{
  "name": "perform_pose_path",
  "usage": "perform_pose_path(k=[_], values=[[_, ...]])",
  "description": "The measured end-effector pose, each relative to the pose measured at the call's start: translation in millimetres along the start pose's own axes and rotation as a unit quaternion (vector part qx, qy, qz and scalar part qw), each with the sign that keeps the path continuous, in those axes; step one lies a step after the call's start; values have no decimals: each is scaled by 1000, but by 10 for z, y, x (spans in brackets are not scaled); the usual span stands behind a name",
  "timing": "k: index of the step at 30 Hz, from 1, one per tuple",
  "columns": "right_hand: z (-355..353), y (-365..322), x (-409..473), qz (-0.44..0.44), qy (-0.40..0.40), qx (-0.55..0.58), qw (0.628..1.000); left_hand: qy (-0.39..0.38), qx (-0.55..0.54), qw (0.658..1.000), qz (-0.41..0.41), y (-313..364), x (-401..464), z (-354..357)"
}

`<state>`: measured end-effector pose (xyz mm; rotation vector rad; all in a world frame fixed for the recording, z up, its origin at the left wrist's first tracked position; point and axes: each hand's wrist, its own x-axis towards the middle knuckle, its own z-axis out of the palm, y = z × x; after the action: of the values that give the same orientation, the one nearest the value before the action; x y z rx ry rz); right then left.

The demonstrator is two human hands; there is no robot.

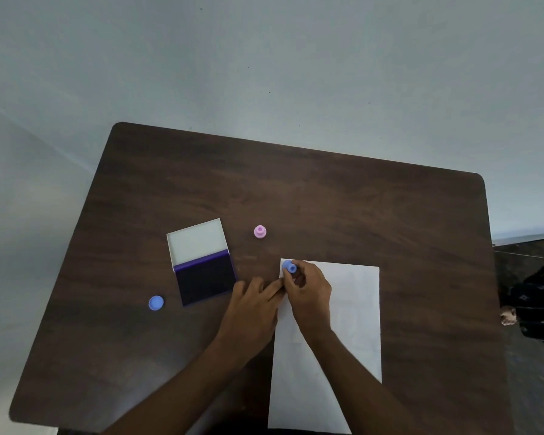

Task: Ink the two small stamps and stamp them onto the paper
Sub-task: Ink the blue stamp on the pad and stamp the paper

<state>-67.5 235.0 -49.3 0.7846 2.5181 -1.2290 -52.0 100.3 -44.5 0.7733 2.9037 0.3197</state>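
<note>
- Head view: a dark wood table (327, 199) stands against a pale wall, with 1 sheet of paper (352, 309) lying in front of you.
- Your right hand (308, 293) pinches the blue stamp (289, 267) at the paper's top left corner.
- Your left hand (252, 306) lies flat with straight fingers at the paper's left edge.
- The pink stamp (260, 231) waits beyond, near the open ink pad (206, 279); a blue cap (156, 302) lies left.
- Both stamps look light, rigid and probably slick: hold each by its narrow neck.
</note>
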Motion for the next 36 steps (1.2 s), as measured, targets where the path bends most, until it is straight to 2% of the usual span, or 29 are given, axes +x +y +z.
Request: perform_pose_path(k=[36], values=[[40, -19, 69, 21, -41, -25, 999, -29, -17, 999, -25, 31, -65, -22]])
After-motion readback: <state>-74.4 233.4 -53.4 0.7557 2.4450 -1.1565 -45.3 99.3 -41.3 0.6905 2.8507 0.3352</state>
